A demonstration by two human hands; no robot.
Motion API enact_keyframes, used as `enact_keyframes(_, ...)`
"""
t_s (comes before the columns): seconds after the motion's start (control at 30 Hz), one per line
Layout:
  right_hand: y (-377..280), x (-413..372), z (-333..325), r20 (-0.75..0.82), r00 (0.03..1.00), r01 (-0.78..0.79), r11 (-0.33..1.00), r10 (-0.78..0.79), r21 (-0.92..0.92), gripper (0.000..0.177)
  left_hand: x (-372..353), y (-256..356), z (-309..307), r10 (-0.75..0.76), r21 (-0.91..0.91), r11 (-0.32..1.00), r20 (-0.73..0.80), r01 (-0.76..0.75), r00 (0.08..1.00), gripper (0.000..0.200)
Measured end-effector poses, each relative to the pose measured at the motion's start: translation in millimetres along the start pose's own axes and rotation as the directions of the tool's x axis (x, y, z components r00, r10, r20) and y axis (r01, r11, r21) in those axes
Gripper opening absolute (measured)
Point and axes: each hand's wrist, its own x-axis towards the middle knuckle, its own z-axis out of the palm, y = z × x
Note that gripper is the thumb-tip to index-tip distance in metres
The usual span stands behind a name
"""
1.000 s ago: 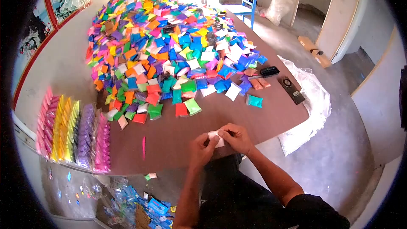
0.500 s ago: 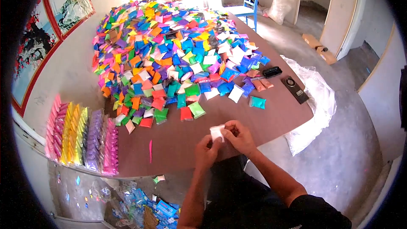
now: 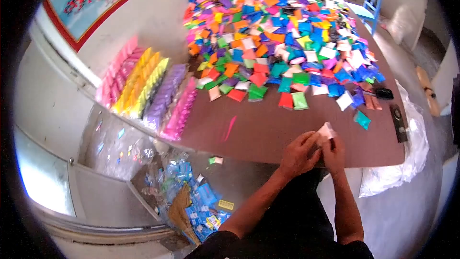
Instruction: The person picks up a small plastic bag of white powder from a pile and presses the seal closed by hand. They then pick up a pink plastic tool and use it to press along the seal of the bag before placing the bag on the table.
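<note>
A small pale white-pink packet (image 3: 326,131) is held up between my two hands, over the near edge of the brown table (image 3: 268,139). My right hand (image 3: 334,153) grips its lower right part with fingers and thumb. My left hand (image 3: 300,153) is closed at its lower left side, fingers bent against it; the exact grip is blurred. Beyond my hands spreads a big heap of small colourful packets (image 3: 273,33). Nearest to them lie a light green packet (image 3: 300,101), a red packet (image 3: 286,100) and a teal packet (image 3: 362,120).
Rows of pink, yellow and purple packets (image 3: 165,93) stand at the table's left edge. A pink strip (image 3: 230,128) lies on the tabletop. Black objects, including a flat dark device (image 3: 397,123), lie at right by a white plastic sheet (image 3: 417,148). A broom (image 3: 181,211) and blue wrappers are on the floor.
The view has swung left and down, so the table and heap appear further right. Both hands still hold the pale packet, which has turned and tilted between them.
</note>
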Motion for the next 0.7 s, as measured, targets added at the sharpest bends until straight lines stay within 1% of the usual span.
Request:
enact_keyframes(0.03, 15.7, -0.4, -7.4, 0.023, 1.0, 0.001, 1.0, -0.001, 0.012, 0.022, 0.7, 0.2, -1.4, 0.011, -0.031, 0.999, 0.006, -0.011, 1.0, 0.047)
enact_keyframes(0.07, 33.9, -0.4, -16.6, 0.051, 0.996, -0.077, 0.997, 0.076, 0.014, 0.021, 1.8, 0.2, -3.5, 0.0, -0.019, 1.0, -0.006, -0.001, 1.0, 0.047)
enact_keyframes(0.1, 32.9, 0.8, -16.5, 0.075, 0.985, -0.155, 0.988, 0.154, 0.011, 0.021, 1.9, -0.5, -4.4, -0.093, -0.08, 0.992, 0.003, 0.093, 0.996, 0.046)
enact_keyframes(0.13, 31.6, 1.3, -18.9, 0.137, 0.987, -0.1, 0.992, 0.089, 0.077, 0.022, 2.1, -1.2, -4.7, -0.185, -0.144, 0.972, 0.02, 0.186, 0.983, 0.044)
enact_keyframes(0.17, 30.7, 1.3, -17.9, 0.145, 0.985, -0.103, 0.992, 0.091, 0.078, 0.022, 3.1, -2.5, -5.0, -0.191, -0.141, 0.971, 0.016, 0.191, 0.981, 0.044)
enact_keyframes(0.23, 21.8, 1.6, -13.0, 0.154, 0.988, -0.021, 1.0, 0.021, -0.002, 0.023, 5.8, -5.8, -6.1, -0.247, -0.211, 0.939, 0.136, 0.272, 0.959, 0.035)
enact_keyframes(0.27, 15.8, 1.6, -11.1, 0.159, 0.987, -0.024, 1.0, 0.024, -0.001, 0.023, 7.1, -7.7, -6.5, -0.254, -0.209, 0.938, 0.134, 0.277, 0.958, 0.035)
enact_keyframes(0.33, -0.1, 3.1, -6.1, 0.164, 0.986, 0.003, 0.999, -0.01, 0.044, 0.024, 9.5, -9.5, -8.0, -0.331, -0.299, 0.867, 0.252, 0.398, 0.909, 0.027)
enact_keyframes(0.47, 2.2, 2.8, -8.2, 0.206, 0.978, -0.047, 0.994, 0.027, 0.094, 0.024, 3.5, -25.4, 2.2, -0.322, -0.335, 0.859, 0.234, 0.387, 0.917, 0.025)
enact_keyframes(0.53, 9.5, 3.2, -10.7, 0.198, 0.978, -0.093, 0.989, 0.069, 0.113, 0.022, 2.4, -27.6, 3.6, -0.263, -0.323, 0.893, 0.186, 0.312, 0.947, 0.024)
enact_keyframes(0.67, 13.6, 5.2, -13.1, 0.211, 0.975, -0.101, 0.982, 0.066, 0.162, 0.02, 3.7, -24.3, 2.3, -0.29, -0.354, 0.862, 0.241, 0.363, 0.926, 0.024)
enact_keyframes(0.7, 11.7, 5.4, -13.7, 0.211, 0.976, -0.085, 0.986, 0.053, 0.144, 0.019, 4.0, -21.3, 4.4, -0.307, -0.428, 0.824, 0.212, 0.37, 0.928, 0.024)
